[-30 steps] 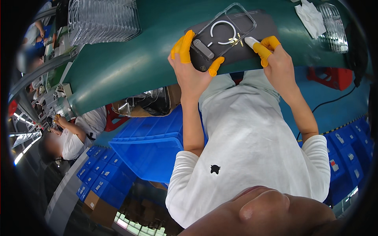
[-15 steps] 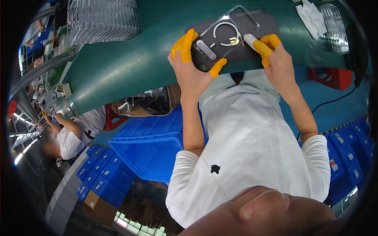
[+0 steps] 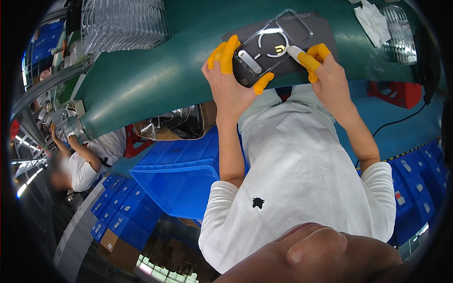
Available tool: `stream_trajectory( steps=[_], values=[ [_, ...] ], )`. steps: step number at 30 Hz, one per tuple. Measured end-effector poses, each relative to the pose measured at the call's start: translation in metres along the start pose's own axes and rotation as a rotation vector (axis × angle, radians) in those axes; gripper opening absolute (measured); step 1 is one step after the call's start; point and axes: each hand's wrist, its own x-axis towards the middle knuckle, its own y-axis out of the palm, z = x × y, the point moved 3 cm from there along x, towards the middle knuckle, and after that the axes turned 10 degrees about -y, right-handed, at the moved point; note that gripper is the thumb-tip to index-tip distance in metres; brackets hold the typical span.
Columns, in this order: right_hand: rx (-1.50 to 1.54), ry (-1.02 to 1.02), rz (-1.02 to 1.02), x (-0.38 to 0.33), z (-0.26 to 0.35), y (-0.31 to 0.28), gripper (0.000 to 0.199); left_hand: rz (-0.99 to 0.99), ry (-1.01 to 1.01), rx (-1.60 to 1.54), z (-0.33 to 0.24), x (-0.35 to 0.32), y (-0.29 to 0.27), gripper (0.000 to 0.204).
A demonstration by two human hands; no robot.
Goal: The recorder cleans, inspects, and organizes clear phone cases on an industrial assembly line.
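Note:
A clear phone case (image 3: 306,34) with a white ring and a silver-grey bar lies tilted over a dark sheet (image 3: 325,33) on the green table. My left hand (image 3: 229,78), yellow cots on its fingers and thumb, grips the case's left end, fingers on the far edge and thumb on the near one. A yellow mark (image 3: 280,48) shows inside the ring. My right hand (image 3: 328,73) is closed, its fingers bent in; the white-covered tip of one finger meets the case beside the mark. Whatever its other fingers pinch is hidden.
Clear cases stand in a row (image 3: 125,26) at the far left; more clear pieces (image 3: 400,35) lie stacked at the right, beside a crumpled white tissue (image 3: 372,21). Below the table are a blue bin (image 3: 174,172) and a carton (image 3: 207,118). Another person (image 3: 85,165) sits at the left.
My right hand's white fingertip has shifted slightly left and down along the case. The yellow mark looks more distinct now. My left hand keeps its grip, with the case moved slightly down.

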Motion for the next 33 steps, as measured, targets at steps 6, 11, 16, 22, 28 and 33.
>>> stream_trajectory(
  steps=[6,11,16,22,28,33],
  values=[
    [-0.042,0.015,-0.027,0.015,0.007,0.004,0.029,0.009,-0.009,0.0,-0.001,-0.001,-0.001,0.098],
    [-0.038,0.07,-0.046,0.038,0.018,0.02,0.025,0.02,-0.014,-0.019,-0.003,0.0,-0.001,0.097],
    [0.074,-0.18,0.069,0.038,0.054,0.035,0.018,0.013,-0.01,-0.027,0.001,0.001,-0.001,0.096],
    [-0.079,-0.037,-0.027,0.047,0.023,0.012,0.01,0.003,-0.025,-0.035,-0.001,0.001,-0.004,0.105],
    [-0.26,-0.081,-0.11,0.065,0.018,0.018,0.016,0.0,0.0,-0.021,-0.001,0.002,-0.004,0.106],
    [-0.225,-0.112,-0.15,0.077,0.017,0.02,0.02,-0.007,0.005,-0.04,-0.003,0.002,-0.004,0.108]
  ],
)
